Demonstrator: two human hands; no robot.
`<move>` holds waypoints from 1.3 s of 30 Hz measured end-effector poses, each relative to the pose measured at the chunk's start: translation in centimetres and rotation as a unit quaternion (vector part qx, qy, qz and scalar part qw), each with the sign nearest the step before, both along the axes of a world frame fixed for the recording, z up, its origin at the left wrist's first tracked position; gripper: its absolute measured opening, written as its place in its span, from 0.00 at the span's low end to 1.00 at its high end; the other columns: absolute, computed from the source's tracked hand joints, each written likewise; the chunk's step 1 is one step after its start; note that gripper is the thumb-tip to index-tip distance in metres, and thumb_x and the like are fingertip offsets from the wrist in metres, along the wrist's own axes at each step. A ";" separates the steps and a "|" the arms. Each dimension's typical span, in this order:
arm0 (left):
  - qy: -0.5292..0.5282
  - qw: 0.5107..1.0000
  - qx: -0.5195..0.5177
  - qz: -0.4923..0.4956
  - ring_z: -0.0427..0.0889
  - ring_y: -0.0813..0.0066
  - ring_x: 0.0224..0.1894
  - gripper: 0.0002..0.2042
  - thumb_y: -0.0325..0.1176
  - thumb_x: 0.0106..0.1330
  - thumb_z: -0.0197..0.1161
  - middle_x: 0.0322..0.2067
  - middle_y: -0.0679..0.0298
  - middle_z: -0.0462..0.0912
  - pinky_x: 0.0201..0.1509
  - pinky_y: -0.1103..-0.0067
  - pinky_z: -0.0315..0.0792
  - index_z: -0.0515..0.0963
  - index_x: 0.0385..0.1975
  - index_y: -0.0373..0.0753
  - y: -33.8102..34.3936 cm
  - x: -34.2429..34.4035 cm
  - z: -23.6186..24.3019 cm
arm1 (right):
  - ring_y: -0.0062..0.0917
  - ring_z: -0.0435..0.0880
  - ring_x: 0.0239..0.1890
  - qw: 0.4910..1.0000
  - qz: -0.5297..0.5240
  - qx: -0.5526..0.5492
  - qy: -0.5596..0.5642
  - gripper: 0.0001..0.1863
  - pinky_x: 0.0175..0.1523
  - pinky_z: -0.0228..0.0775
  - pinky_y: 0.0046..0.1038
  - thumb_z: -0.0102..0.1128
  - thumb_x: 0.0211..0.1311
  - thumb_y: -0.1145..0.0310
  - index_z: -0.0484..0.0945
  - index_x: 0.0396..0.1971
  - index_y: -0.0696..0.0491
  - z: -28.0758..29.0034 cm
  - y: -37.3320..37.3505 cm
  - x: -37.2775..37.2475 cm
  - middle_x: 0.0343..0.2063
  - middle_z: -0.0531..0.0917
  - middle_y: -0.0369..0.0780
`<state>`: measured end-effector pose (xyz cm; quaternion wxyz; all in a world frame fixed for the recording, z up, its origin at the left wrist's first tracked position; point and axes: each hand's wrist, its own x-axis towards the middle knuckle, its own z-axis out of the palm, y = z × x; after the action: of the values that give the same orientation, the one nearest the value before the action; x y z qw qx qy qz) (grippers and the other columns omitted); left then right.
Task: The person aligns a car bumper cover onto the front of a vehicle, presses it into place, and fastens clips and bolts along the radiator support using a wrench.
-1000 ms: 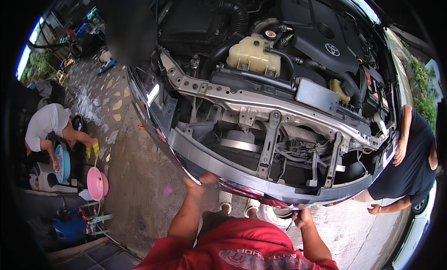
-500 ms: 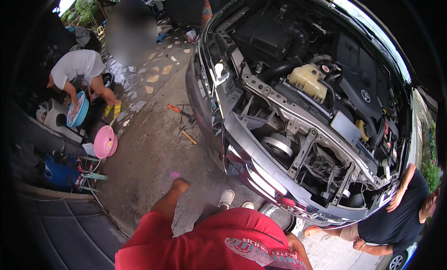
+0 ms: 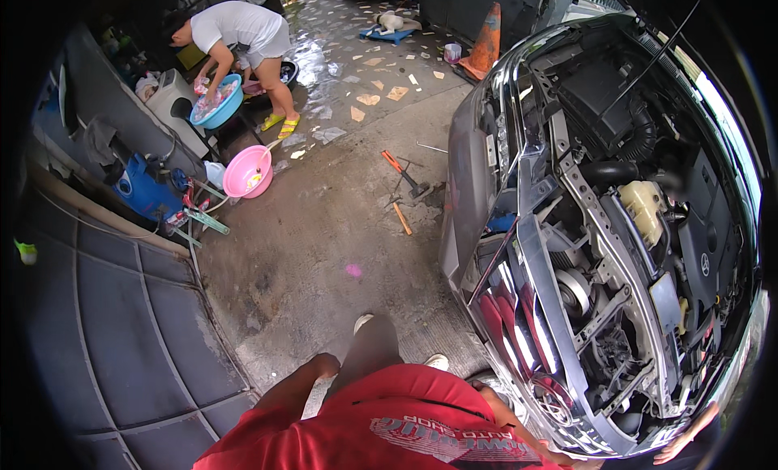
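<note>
My left hand point(image 3: 326, 365) hangs beside my left thigh, touching nothing that I can see, its fingers hidden. My right forearm point(image 3: 501, 407) shows beside the red shirt; the hand itself is hidden. To my right stands a car with its engine bay point(image 3: 620, 227) exposed and its front end partly stripped. The dark grey front bumper point(image 3: 463, 178) is nearest. On the concrete ahead lie an orange-handled tool with a dark head point(image 3: 415, 190), a tool with a wooden handle point(image 3: 403, 219) and a thin metal rod point(image 3: 432, 147).
At the far left a person point(image 3: 239, 32) bends over a blue basin point(image 3: 223, 113). Nearer are a pink basin point(image 3: 235, 178) and a blue machine point(image 3: 139, 182). A traffic cone point(image 3: 486, 44) stands beyond the bumper. Another person's hand point(image 3: 677, 447) is at the car's front. A grey metal gate point(image 3: 105, 332) lies left.
My view has swung left and up, so the car sits further right. My left hand has dropped back toward my body. The person in black has mostly left the view.
</note>
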<state>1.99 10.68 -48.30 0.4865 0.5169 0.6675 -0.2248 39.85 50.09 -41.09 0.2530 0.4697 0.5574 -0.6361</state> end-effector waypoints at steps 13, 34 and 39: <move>-0.091 0.809 0.334 0.476 0.89 0.57 0.51 0.21 0.31 0.62 0.73 0.48 0.48 0.90 0.57 0.68 0.81 0.85 0.55 0.31 -3.0 -24.8 9.5 | 0.38 0.85 0.54 0.910 0.290 0.210 0.209 0.15 0.58 0.78 0.40 0.60 0.72 0.62 0.83 0.52 0.54 6.3 -1.0 -43.1 0.49 0.87 0.43; -0.251 0.802 0.340 0.422 0.76 0.81 0.31 0.13 0.34 0.80 0.61 0.30 0.68 0.80 0.39 0.79 0.72 0.83 0.56 0.35 45.3 -62.6 41.5 | 0.21 0.85 0.45 0.913 -0.262 0.069 0.304 0.21 0.54 0.78 0.27 0.59 0.82 0.64 0.73 0.67 0.57 31.5 22.1 -67.3 0.41 0.85 0.38; -0.256 0.779 0.353 0.451 0.74 0.83 0.28 0.08 0.28 0.77 0.63 0.29 0.70 0.79 0.33 0.80 0.69 0.81 0.52 0.36 55.7 -70.9 41.6 | 0.37 0.89 0.54 0.914 -0.193 0.246 0.260 0.23 0.60 0.77 0.36 0.63 0.78 0.58 0.78 0.64 0.55 36.8 31.5 -73.5 0.51 0.90 0.48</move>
<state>-68.87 66.38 -6.73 0.4684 0.3304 0.7080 0.4125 -33.60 81.62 -4.24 -0.1523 0.4336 0.6408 -0.6149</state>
